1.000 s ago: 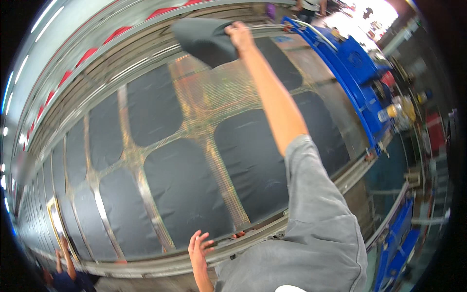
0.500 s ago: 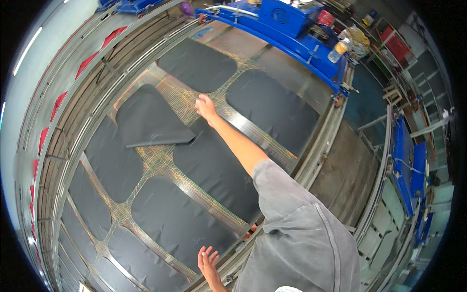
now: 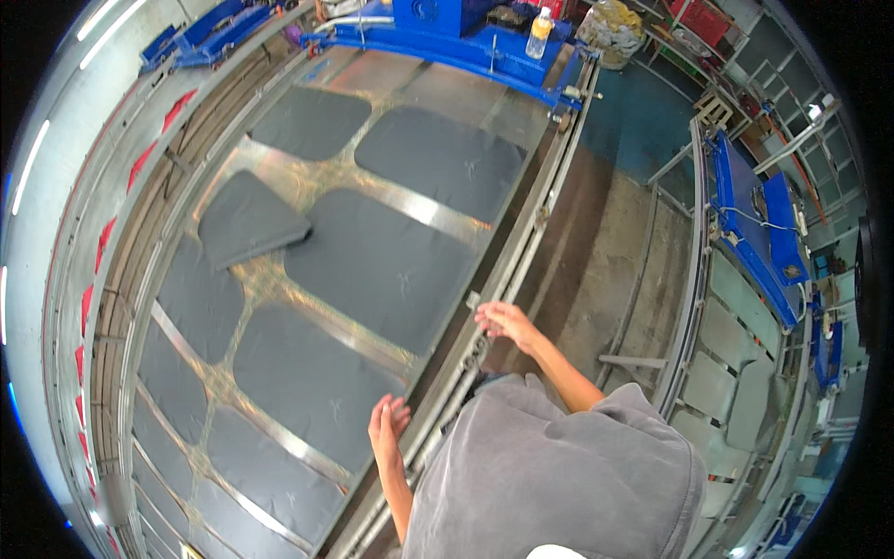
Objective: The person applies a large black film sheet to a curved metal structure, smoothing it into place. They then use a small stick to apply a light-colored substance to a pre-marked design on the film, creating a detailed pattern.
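Observation:
My left hand [image 3: 387,419] is raised at the near edge of the long table, beside the dark flat panels [image 3: 312,391], its fingers apart with nothing in them. My right hand [image 3: 501,320] is over the metal rail [image 3: 543,214] near a small metal fitting [image 3: 473,300], fingers loosely bent and apart; whether it touches the rail is unclear. A dark grey sheet [image 3: 250,212] with one corner folded lies at the far left of the table, overlapping the panels. Gridded bright strips [image 3: 428,210] show between the panels.
A blue machine carriage [image 3: 428,37] spans the table's far end, with a bottle [image 3: 537,33] on it. Right, beyond a concrete aisle [image 3: 605,279], stands a second rail table with pale panels [image 3: 722,363] and blue units [image 3: 754,224]. Rails and red pieces [image 3: 140,163] run along the left wall.
The dark sheet that my right hand held aloft has been let go onto the table and lies there. My right hand has drawn back toward me to the near rail.

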`<state>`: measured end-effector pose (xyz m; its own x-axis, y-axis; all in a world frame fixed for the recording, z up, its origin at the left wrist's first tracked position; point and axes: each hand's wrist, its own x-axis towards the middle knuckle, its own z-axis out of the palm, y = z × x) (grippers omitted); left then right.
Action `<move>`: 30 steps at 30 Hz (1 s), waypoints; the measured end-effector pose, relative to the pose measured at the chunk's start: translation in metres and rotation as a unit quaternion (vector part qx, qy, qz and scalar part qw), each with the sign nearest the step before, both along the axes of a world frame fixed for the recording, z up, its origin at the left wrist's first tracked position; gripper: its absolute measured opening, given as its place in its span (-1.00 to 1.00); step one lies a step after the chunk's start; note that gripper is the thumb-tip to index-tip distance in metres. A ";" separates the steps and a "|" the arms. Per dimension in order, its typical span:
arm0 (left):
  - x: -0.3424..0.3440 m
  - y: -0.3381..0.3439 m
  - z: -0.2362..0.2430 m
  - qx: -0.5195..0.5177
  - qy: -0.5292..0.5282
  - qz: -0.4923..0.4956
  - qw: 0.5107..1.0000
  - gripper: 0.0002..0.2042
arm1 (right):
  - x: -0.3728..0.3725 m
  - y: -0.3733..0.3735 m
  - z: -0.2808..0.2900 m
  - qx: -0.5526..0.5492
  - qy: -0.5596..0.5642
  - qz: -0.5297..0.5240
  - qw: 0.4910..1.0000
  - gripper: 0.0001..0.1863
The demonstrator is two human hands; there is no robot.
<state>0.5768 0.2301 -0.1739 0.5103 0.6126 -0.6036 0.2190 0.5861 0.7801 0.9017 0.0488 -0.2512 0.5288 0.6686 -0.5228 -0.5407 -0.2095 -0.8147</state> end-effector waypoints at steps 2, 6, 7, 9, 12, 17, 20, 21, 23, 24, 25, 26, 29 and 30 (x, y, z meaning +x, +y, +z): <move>0.005 -0.002 -0.008 0.012 0.000 -0.048 0.999 -0.59 | 0.000 -0.002 0.016 0.001 -0.010 -0.003 1.000 -0.59; 0.027 0.005 -0.017 0.011 0.000 -0.079 0.997 -0.62 | 0.028 0.048 0.021 0.003 -0.052 0.055 0.997 -0.60; 0.030 0.015 -0.021 0.005 -0.012 -0.062 0.998 -0.60 | 0.037 0.073 0.019 0.006 -0.058 0.076 0.995 -0.60; 0.037 0.046 -0.030 -0.002 -0.038 -0.005 0.999 -0.58 | 0.054 0.133 0.022 0.005 -0.070 0.116 0.991 -0.62; 0.036 0.127 -0.057 -0.015 -0.056 0.108 0.992 -0.54 | 0.088 0.233 0.023 0.010 -0.072 0.164 0.984 -0.64; 0.062 0.329 -0.106 0.011 -0.095 0.235 0.967 -0.45 | 0.144 0.421 -0.023 0.008 -0.076 0.137 0.988 -0.69; 0.057 0.459 -0.114 0.093 -0.028 0.318 0.943 -0.35 | 0.141 0.540 -0.023 -0.056 -0.096 0.162 0.981 -0.61; 0.063 0.498 -0.110 0.113 -0.005 0.332 0.936 -0.32 | 0.138 0.573 -0.018 -0.089 -0.091 0.181 0.975 -0.56; 0.085 0.545 -0.114 0.121 0.007 0.327 0.937 -0.27 | 0.137 0.609 -0.019 -0.144 -0.043 0.199 0.969 -0.48; 0.100 0.566 -0.115 0.118 -0.002 0.310 0.944 -0.26 | 0.135 0.621 -0.023 -0.155 0.004 0.199 0.968 -0.45; 0.118 0.587 -0.117 0.112 -0.015 0.286 0.952 -0.25 | 0.132 0.627 -0.030 -0.133 0.011 0.237 0.962 -0.48; 0.131 0.597 -0.127 0.071 -0.068 0.262 0.960 -0.33 | 0.131 0.629 -0.041 -0.117 0.024 0.294 0.948 -0.55; 0.134 0.662 -0.161 0.026 -0.049 0.217 0.975 -0.36 | 0.104 0.658 -0.040 -0.049 -0.245 0.367 0.896 -0.65; 0.133 0.692 -0.166 0.015 0.022 0.249 0.968 -0.30 | 0.099 0.679 -0.039 -0.001 -0.296 0.341 0.892 -0.61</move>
<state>0.7100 0.9223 -0.3402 0.1213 0.7937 -0.5961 -0.0513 0.6047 0.7948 1.0012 0.7275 -0.2898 0.1834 0.9398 -0.2884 0.2375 -0.3270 -0.9147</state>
